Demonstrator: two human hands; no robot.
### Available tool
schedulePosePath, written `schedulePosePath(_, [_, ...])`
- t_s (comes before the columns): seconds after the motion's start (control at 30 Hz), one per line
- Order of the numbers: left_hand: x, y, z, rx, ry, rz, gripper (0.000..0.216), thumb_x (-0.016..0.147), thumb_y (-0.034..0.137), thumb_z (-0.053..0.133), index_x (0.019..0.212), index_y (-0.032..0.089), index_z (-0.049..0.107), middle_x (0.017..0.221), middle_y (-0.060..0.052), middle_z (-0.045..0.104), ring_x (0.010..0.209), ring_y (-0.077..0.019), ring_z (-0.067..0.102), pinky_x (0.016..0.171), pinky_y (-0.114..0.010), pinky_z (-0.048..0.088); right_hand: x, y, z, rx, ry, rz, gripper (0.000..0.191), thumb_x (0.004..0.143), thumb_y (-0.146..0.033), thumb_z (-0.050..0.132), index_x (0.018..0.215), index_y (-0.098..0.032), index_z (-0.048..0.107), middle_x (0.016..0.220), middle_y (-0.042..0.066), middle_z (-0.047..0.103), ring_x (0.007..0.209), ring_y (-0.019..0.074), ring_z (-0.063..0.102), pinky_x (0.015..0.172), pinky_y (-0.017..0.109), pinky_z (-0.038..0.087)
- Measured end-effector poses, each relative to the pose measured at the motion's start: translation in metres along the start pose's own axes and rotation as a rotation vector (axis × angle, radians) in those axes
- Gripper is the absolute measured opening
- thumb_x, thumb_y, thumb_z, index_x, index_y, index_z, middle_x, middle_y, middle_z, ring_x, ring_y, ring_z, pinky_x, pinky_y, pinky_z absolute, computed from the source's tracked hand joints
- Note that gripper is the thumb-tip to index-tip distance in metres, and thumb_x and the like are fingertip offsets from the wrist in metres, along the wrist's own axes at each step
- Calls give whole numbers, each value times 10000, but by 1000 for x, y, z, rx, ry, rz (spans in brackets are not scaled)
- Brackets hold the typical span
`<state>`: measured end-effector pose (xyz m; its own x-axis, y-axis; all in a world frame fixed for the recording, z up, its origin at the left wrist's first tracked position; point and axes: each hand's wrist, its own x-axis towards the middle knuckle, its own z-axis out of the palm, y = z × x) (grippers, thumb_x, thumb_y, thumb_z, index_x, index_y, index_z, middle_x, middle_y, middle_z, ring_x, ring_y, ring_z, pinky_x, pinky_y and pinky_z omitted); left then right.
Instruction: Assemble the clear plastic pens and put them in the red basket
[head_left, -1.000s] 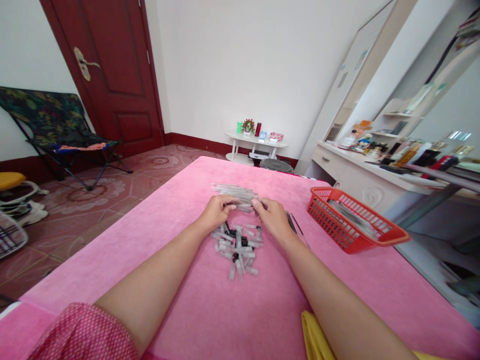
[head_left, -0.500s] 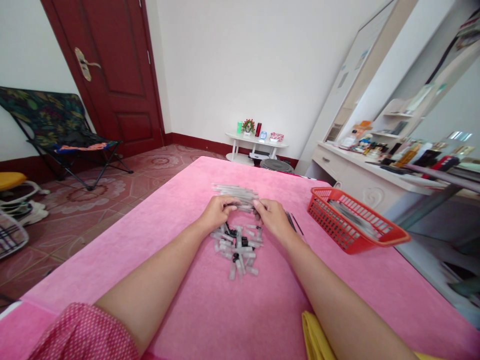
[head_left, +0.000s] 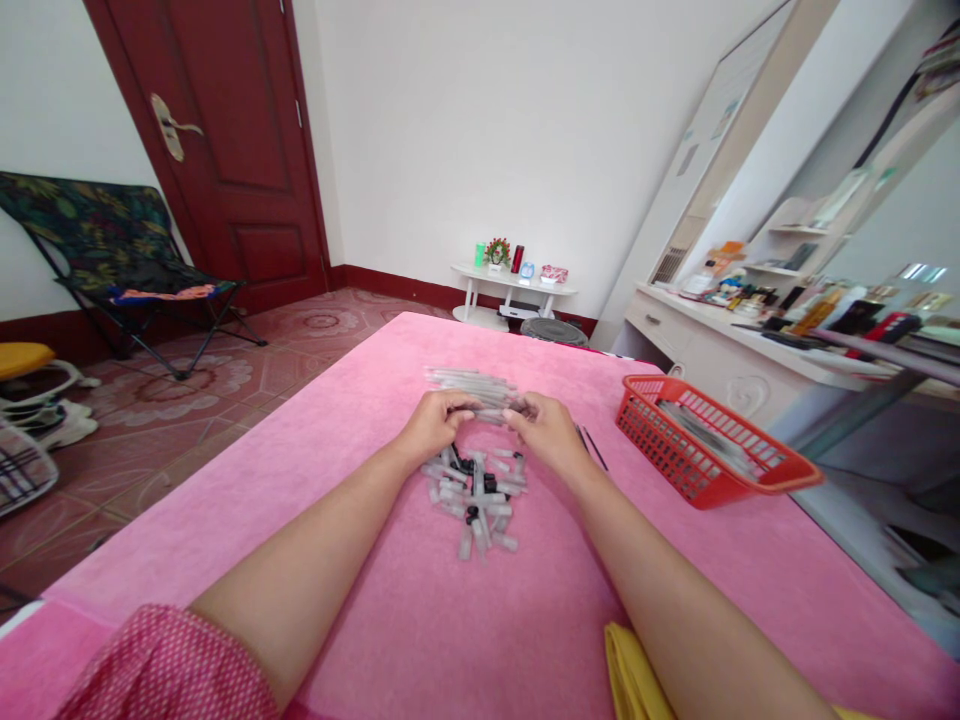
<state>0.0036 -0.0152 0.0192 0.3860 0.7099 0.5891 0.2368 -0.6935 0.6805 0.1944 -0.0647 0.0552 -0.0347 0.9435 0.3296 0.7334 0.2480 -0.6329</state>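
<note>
Pink table [head_left: 442, 640], both arms [head_left: 315, 570] stretched out over it, angled inward, hands almost meeting at mid-table. Left hand [head_left: 435, 422]: thumb against fingers, pinching the left end of a tube [head_left: 490, 414]. Right hand [head_left: 546, 428]: thumb and fingertips pinching its right end, fingertips blurred. Tube runs crosswise between them, just nearer me than the pile [head_left: 472, 380] of similar tubes. Loose caps [head_left: 499, 509] lie between the arms, just below the hands. Sticks [head_left: 595, 447] lie right beside the right arm, then the basket [head_left: 780, 487] near the table's right edge. Left of the left arm, wide pink surface out to the edge.
</note>
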Motion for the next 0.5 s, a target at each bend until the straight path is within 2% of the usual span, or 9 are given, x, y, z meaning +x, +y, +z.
schedulePosePath(0.13, [0, -1, 1, -21, -3, -2, 255, 719, 80, 538, 877, 181, 712, 885, -48, 711, 844, -188, 635, 819, -320, 476, -1, -1, 0, -3, -39, 13, 382, 857, -424, 401, 617, -186, 580, 544, 11, 607, 526, 136, 554, 519, 220, 374])
schedulePosePath(0.3, [0, 0, 1, -53, 12, -10, 247, 711, 86, 548, 855, 190, 720, 871, -49, 713, 832, -198, 636, 807, -325, 476, -1, 0, 1, -8, -11, -19, 257, 799, -404, 509, 692, -187, 595, 615, 4, 640, 544, 130, 560, 524, 215, 373])
schedulePosePath(0.5, [1, 6, 0, -101, 31, -42, 249, 687, 61, 559, 827, 185, 725, 835, -49, 712, 808, -203, 635, 807, -340, 480, 0, 2, 0, 3, -44, 72, 479, 883, -475, 330, 606, -182, 589, 523, 22, 603, 495, 134, 559, 498, 222, 363])
